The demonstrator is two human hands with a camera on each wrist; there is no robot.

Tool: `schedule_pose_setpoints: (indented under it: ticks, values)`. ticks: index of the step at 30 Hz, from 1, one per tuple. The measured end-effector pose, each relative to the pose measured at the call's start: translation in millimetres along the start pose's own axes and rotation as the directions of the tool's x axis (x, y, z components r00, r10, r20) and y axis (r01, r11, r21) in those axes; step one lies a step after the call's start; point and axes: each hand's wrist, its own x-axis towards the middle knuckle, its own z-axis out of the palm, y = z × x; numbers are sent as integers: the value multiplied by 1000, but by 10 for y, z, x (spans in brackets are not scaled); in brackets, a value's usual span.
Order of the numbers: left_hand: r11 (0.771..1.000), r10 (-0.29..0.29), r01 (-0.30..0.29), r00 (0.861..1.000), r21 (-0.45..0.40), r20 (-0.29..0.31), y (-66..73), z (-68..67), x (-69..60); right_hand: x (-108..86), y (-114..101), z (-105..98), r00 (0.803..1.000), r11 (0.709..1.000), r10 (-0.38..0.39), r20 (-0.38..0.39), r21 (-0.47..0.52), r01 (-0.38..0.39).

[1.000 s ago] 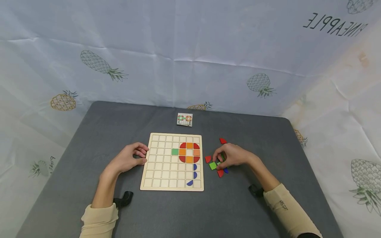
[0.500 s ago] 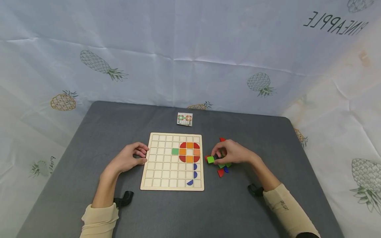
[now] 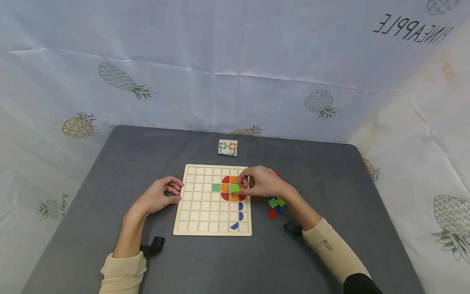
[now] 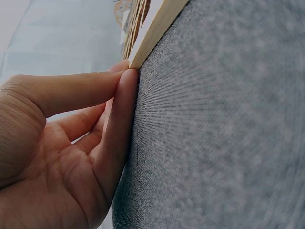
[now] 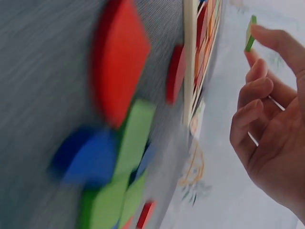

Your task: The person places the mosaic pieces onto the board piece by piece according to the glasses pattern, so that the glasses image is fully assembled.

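Green square tile (image 3: 235,188) | pinched in right hand (image 3: 262,182) | relaxed left hand (image 3: 160,196) touches gridded wooden board (image 3: 198,214)

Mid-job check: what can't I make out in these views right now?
Head: the card, its finest marks too small to read.
Head: the red-and-orange ring, right side partly hidden by the right hand; centre covered by the green tile.
Right wrist: loose pieces, blurred and overlapping.
Left wrist: the board, cut off by the top edge.

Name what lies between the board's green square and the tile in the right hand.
The head view shows one orange square between the green square and the green tile held by the right hand.
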Motion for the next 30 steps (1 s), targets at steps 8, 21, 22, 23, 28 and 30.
schedule_pose_setpoints:
  ticks: [8,21,22,23,28,30]
  values:
    - [1000,16,-16,1000,-1,2,-2,1,6,350,-236,191,1000,999,10,18,-53,-9]
    - [1000,27,-27,1000,-8,5,-9,-8,-19,739,-446,405,990,988,110,86,-120,-99]
    - [1000,28,-28,1000,-9,5,-11,-8,-18,748,-450,416,990,987,111,87,-122,-100]
    - [1000,29,-29,1000,-9,5,-12,-8,-16,755,-451,424,990,988,112,88,-120,-101]
    - [1000,29,-29,1000,-8,1,-9,-16,-9,770,-439,452,990,989,110,87,-113,-100]
    - [1000,28,-28,1000,-9,-3,-3,-17,-14,771,-440,453,990,989,109,84,-112,-99]
